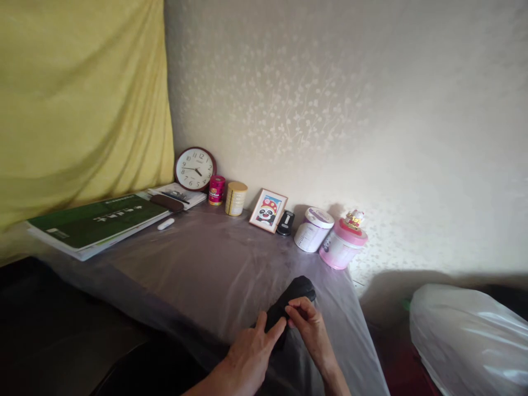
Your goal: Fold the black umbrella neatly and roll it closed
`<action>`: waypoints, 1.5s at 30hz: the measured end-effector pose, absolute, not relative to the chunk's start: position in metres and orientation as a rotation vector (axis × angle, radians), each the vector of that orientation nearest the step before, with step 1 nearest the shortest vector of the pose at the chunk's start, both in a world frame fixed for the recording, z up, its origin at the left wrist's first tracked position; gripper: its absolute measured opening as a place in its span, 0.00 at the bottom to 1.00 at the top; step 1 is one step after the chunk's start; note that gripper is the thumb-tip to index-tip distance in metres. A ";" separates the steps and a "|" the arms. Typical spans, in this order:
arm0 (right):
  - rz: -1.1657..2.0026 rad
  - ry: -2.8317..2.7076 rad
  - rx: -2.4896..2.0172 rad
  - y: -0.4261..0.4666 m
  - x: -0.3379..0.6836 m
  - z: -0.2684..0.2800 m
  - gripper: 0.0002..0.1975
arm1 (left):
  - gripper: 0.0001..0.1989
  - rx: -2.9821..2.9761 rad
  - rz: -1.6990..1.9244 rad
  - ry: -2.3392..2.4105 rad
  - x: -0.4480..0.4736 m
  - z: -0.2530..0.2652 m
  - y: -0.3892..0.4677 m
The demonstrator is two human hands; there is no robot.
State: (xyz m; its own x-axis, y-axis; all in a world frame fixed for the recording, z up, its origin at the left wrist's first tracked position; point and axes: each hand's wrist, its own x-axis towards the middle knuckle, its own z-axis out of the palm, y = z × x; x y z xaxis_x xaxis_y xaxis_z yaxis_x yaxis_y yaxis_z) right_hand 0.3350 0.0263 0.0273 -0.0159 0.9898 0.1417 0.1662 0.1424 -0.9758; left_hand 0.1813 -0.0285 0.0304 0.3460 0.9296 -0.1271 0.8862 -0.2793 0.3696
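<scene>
A bundled black cloth item, by its shape a folding umbrella [301, 289], lies slanted near the front right of the covered table [185, 269]. My left hand [252, 352] grips its lower part, with thumb and forefinger to either side. Close beside the left fingertips, my right hand [310, 329] is closed in a pinch at the umbrella's right side. Whatever small part of the fabric sits between those fingertips is too small to make out. The umbrella's near end is partly hidden by my left hand.
Along the wall stand a clock [195, 168], pink tin [216, 191], yellow-lidded can [236, 199], framed panda picture [268, 210], black stapler-like object [285, 224], white tub [314, 230] and pink tub [343, 245]. Green book [103, 220] lies left; white plastic bag [470, 335] right.
</scene>
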 end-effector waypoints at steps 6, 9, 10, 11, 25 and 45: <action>0.864 -1.467 -1.327 0.037 0.326 0.029 0.11 | 0.38 2.225 0.220 1.640 0.179 0.029 -0.030; 0.905 -1.422 -1.340 0.039 0.329 0.029 0.14 | 0.40 2.201 0.222 1.615 0.172 0.030 -0.031; 0.911 -1.387 -1.333 0.039 0.331 0.029 0.15 | 0.41 2.194 0.223 1.604 0.170 0.031 -0.031; 0.904 -1.358 -1.319 0.039 0.333 0.030 0.16 | 0.42 2.193 0.229 1.592 0.167 0.030 -0.032; 0.801 -1.842 -1.218 0.034 0.326 0.043 0.11 | 0.46 2.201 0.235 1.601 0.154 0.029 -0.039; 1.089 -1.185 -1.474 -0.013 0.391 0.017 0.16 | 0.41 2.160 0.445 1.461 0.146 0.022 -0.032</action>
State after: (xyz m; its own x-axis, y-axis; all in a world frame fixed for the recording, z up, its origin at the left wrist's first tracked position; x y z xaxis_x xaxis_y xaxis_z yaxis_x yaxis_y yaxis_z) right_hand 0.3914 -0.0129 0.0167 0.1442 0.9858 -0.0859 0.1691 -0.1101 -0.9794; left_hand 0.1461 -0.0316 0.0224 0.3736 0.9276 -0.0047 0.7671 -0.3061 0.5638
